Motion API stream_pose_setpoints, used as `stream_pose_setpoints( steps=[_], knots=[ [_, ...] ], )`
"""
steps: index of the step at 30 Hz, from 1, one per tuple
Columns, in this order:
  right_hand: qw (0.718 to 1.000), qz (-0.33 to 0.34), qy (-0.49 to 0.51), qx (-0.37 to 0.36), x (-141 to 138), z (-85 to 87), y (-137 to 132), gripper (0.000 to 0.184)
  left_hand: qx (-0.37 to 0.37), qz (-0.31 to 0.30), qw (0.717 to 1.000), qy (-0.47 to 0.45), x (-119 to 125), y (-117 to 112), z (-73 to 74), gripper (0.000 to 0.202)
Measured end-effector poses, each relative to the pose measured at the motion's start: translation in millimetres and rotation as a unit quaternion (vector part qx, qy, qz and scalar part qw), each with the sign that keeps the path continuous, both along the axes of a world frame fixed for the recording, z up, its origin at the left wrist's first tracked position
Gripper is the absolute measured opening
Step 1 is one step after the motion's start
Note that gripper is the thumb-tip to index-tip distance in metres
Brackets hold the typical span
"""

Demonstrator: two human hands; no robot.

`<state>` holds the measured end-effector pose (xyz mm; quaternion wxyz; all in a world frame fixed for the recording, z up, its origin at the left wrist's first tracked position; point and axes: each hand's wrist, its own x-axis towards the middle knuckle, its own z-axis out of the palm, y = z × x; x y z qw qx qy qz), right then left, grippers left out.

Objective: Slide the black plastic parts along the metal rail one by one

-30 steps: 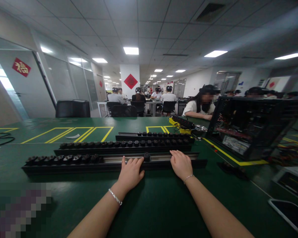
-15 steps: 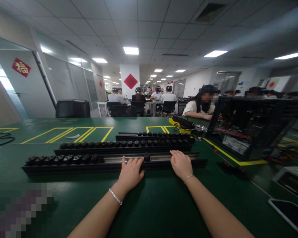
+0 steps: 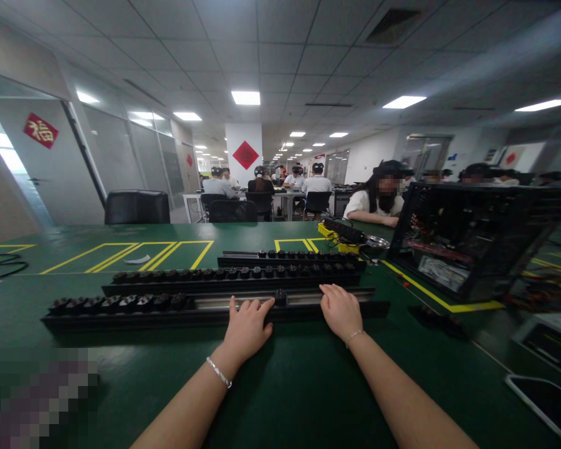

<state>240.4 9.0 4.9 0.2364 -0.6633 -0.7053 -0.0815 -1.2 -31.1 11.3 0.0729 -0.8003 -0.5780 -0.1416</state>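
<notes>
On a green surface (image 3: 280,399), the single black module (image 3: 280,297) in the nearest black rail (image 3: 144,320) has shifted slightly right along the metal track, the left hand's extended index finger at its left side, so it now sits a little farther from the row of modules (image 3: 110,304) at the rail's left end. The left grip is released, fingers spread over the track; the right hand (image 3: 343,312) has stayed on the rail farther right, and whether it clasps the edge cannot be told.
</notes>
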Motion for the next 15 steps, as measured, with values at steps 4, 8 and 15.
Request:
stream_pose_setpoints(
  steps=[4, 8, 15],
  knots=[
    [1.000, 0.001, 0.004, -0.005, -1, 1.3, -1, 0.045, -0.003, 0.000, 1.000, 0.001, 1, 0, 1.5, 0.049],
    [1.000, 0.000, 0.002, -0.004, -1, 1.1, 0, 0.045, 0.005, -0.007, 1.000, 0.005, 7, 1, 0.3, 0.047],
    [1.000, 0.002, 0.002, 0.004, 0, -0.1, 0, 0.045, 0.002, -0.025, 1.000, -0.015, 13, 2, -3.7, 0.044]
  ],
)
